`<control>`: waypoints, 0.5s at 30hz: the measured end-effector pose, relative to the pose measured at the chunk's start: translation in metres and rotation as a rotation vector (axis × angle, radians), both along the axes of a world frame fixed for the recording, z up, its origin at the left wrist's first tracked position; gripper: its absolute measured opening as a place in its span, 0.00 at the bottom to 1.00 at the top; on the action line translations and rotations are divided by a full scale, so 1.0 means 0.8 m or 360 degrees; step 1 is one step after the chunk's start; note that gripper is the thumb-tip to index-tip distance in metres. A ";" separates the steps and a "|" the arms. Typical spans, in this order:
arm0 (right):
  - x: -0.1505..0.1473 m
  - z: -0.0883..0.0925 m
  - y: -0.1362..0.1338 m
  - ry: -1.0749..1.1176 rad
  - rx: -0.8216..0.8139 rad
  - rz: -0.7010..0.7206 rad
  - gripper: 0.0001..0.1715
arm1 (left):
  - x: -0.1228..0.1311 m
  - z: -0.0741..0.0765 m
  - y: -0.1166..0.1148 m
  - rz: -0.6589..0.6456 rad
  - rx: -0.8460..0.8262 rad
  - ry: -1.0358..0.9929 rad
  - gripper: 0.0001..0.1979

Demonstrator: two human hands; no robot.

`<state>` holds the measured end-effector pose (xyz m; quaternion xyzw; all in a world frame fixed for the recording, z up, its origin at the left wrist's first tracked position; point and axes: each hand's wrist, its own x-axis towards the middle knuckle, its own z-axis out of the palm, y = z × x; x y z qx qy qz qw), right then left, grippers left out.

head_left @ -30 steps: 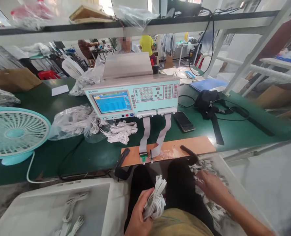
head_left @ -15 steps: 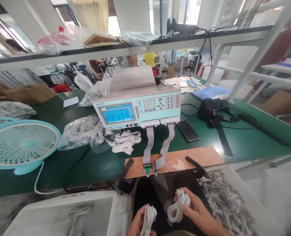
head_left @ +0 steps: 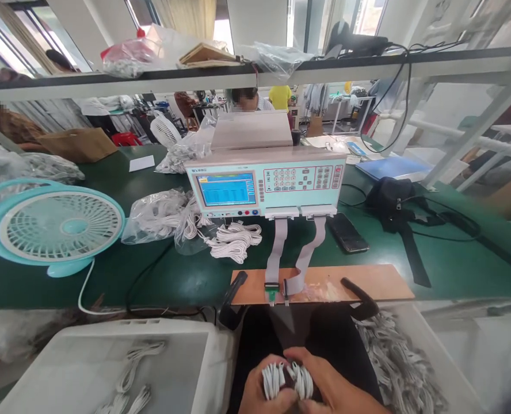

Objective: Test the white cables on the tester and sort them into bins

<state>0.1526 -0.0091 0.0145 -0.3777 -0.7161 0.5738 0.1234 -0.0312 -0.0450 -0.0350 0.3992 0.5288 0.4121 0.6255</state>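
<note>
Two white cable bundles side by side above your lap: one gripped in your left hand, one in your right hand. Bundles' lower parts hidden by thumbs; both hands cut off at bottom edge. Ahead of you, on tabletop: one orange board, two black clamps, two ribbon cables, one tester, screen text too small to read. One phone. Right bin: grey heap, too tangled to count.
</note>
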 end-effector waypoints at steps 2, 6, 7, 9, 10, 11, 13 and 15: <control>0.002 -0.007 0.003 -0.0041 0.0003 0.0062 0.40 | 0.002 0.008 0.000 0.0014 0.0039 0.0031 0.10; 0.003 -0.012 0.006 0.0073 -0.0024 0.0162 0.40 | 0.000 0.016 0.000 0.0039 -0.0028 -0.0101 0.08; 0.002 -0.012 0.007 0.0110 -0.0036 0.0174 0.39 | -0.002 0.019 0.001 0.0023 -0.0047 -0.0096 0.07; 0.001 -0.012 0.006 0.0155 -0.0061 0.0167 0.37 | -0.005 0.025 0.003 -0.0024 -0.0050 -0.0021 0.05; 0.001 -0.013 0.005 0.0163 -0.0069 0.0148 0.37 | -0.005 0.029 0.003 -0.0051 -0.0009 0.0027 0.04; 0.002 -0.015 0.004 0.0172 -0.0073 0.0129 0.37 | -0.005 0.033 0.004 -0.0080 0.0062 0.0063 0.03; 0.003 -0.021 0.003 0.0203 -0.0081 0.0088 0.37 | -0.003 0.038 0.003 -0.0110 0.0200 0.0107 0.03; 0.005 -0.027 0.001 0.0231 -0.0097 0.0057 0.38 | 0.003 0.039 0.001 -0.0064 0.0259 0.0165 0.03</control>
